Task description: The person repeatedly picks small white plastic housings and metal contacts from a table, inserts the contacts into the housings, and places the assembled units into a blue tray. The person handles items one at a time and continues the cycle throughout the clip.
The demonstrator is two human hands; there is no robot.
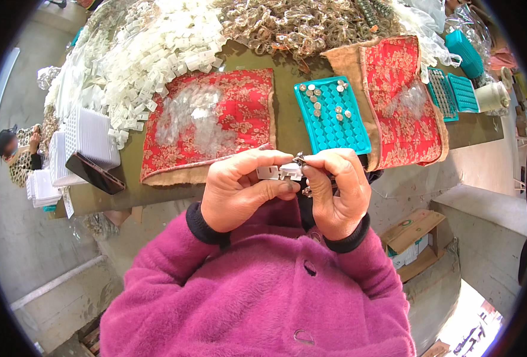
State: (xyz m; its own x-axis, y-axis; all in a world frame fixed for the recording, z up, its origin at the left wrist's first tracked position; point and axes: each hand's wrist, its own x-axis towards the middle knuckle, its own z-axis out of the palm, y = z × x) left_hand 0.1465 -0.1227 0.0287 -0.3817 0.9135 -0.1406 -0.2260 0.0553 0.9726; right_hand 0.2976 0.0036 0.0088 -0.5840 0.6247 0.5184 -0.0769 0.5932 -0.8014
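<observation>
Close to my chest, both hands meet over a small white plastic holder (268, 172) with a cut-out in its flat face. My left hand (239, 187) pinches the holder between thumb and fingers. Opposite it, my right hand (338, 190) grips a small dark, shiny metal-looking piece (299, 159) at the holder's right end. More of a shiny strand shows under the right fingers, partly hidden, so its exact kind is unclear. Just beyond the right hand lies a teal tray (335, 134) of round pockets, with several small shiny round pieces (317, 106) on it.
Red floral cloths (251, 113) with see-through plastic bits lie on the table. Behind are heaps of white plastic holders (174, 35) and shiny bands (287, 27). At left, a phone (95, 172) leans by stacked white trays (91, 140); another person (22, 152) is beyond. A cardboard box (415, 238) sits lower right.
</observation>
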